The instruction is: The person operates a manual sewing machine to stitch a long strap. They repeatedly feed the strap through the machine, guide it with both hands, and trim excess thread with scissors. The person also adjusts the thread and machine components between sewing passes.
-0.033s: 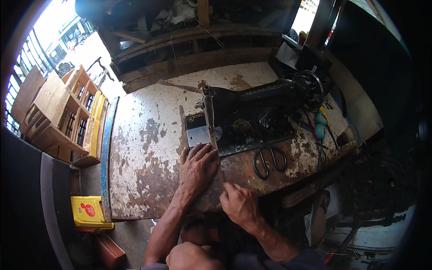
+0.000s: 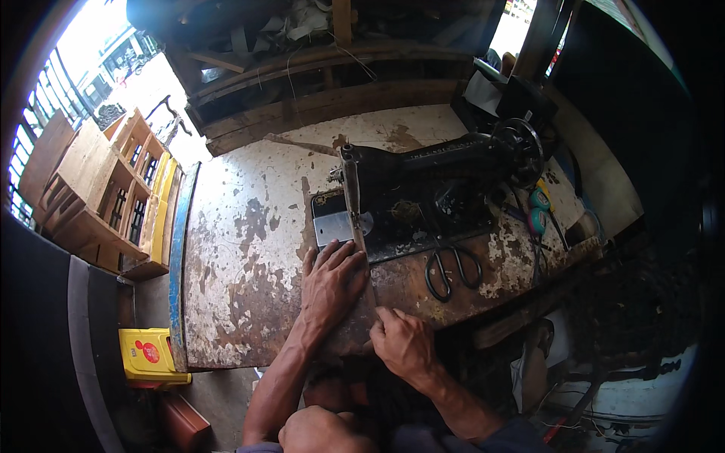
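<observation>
This looks like a small sewing workshop. A black sewing machine (image 2: 430, 160) with a handwheel stands right of the frame's centre, on a worn surface (image 2: 242, 302) whose pale finish has flaked away in patches. Dark-handled scissors (image 2: 443, 269) lie at the machine's near side. Across the top of the frame, crumpled scraps (image 2: 306, 21) sit above rough wooden boards (image 2: 325, 100). Bright daylight behind metal bars (image 2: 39, 121) at upper left shows that the place opens onto the outdoors.
</observation>
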`<state>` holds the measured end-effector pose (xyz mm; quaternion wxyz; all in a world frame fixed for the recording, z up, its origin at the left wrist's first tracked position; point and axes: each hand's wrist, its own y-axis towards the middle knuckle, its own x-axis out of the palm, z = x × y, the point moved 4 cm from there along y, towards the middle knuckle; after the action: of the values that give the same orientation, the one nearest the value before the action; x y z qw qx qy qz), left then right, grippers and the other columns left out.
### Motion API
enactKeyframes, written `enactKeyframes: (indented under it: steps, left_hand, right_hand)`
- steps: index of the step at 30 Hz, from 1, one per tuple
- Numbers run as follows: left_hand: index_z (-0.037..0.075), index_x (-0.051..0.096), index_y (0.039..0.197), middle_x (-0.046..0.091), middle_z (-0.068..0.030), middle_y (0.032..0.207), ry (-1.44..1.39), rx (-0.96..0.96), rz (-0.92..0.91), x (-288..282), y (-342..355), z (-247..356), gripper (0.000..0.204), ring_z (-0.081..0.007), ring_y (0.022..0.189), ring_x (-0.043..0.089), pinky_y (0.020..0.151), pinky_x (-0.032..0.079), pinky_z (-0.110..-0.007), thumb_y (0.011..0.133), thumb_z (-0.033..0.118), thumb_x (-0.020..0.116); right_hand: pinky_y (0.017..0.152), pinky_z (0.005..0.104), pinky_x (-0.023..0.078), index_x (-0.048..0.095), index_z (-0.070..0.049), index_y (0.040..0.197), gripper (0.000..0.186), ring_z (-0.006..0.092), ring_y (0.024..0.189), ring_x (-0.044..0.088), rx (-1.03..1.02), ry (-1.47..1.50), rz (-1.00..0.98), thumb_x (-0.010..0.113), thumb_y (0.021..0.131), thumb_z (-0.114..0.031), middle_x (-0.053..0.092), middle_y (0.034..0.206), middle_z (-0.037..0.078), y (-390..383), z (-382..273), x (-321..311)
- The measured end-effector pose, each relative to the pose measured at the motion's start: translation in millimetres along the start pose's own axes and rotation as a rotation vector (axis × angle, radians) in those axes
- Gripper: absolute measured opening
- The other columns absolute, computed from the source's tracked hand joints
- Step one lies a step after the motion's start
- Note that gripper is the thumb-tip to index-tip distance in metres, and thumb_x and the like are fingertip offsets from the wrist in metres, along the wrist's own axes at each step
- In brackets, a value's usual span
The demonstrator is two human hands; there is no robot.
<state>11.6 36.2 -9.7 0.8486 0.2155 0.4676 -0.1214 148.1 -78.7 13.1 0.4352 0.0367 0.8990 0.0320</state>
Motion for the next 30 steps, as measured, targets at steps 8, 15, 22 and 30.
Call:
enactKeyframes:
  steps: [8, 15, 22, 30]
  left_hand:
    - [0.018, 0.075, 0.131, 0.060, -0.0084, 0.156, -0.014, -0.014, -0.051, 0, 6, -2, 0.042, -0.0325, 0.154, 0.044, 0.131, 0.024, -0.057, 0.091, 0.032, 0.077]
    - [0.018, 0.072, 0.134, 0.059, -0.0072, 0.158, -0.004, -0.021, -0.056, 0, 6, -1, 0.046, -0.0322, 0.155, 0.042, 0.132, 0.022, -0.057, 0.090, 0.033, 0.077]
    - [0.019, 0.072, 0.137, 0.061, -0.0058, 0.156, 0.035, -0.054, -0.011, 5, 10, 0, 0.049, -0.0371, 0.154, 0.043, 0.129, 0.024, -0.060, 0.091, 0.038, 0.073]
    - [0.020, 0.070, 0.139, 0.060, -0.0042, 0.158, 0.004, -0.088, 0.008, 13, 19, -4, 0.048, -0.0395, 0.156, 0.040, 0.129, 0.022, -0.062, 0.095, 0.038, 0.070]
  right_hand:
    - [0.070, 0.0525, 0.059, 0.067, -0.003, 0.105, 0.013, 0.0423, 0.079, 0.074, -0.057, -0.018, 0.040, 0.065, 0.096, -0.012, 0.074, 0.090, 0.019, 2, 1, -1]
    - [0.072, 0.0530, 0.059, 0.070, 0.000, 0.103, 0.015, 0.0443, 0.081, 0.073, -0.031, 0.033, 0.004, 0.065, 0.095, -0.012, 0.074, 0.090, 0.022, 9, 7, -4]
    - [0.077, 0.0540, 0.058, 0.073, 0.002, 0.110, 0.024, 0.0470, 0.087, 0.072, 0.036, 0.031, -0.021, 0.066, 0.093, -0.013, 0.074, 0.093, 0.025, 20, 9, -7]
    - [0.080, 0.0546, 0.058, 0.074, 0.002, 0.109, 0.024, 0.0469, 0.090, 0.073, 0.009, 0.009, -0.006, 0.064, 0.093, -0.014, 0.075, 0.097, 0.025, 37, 12, -9]
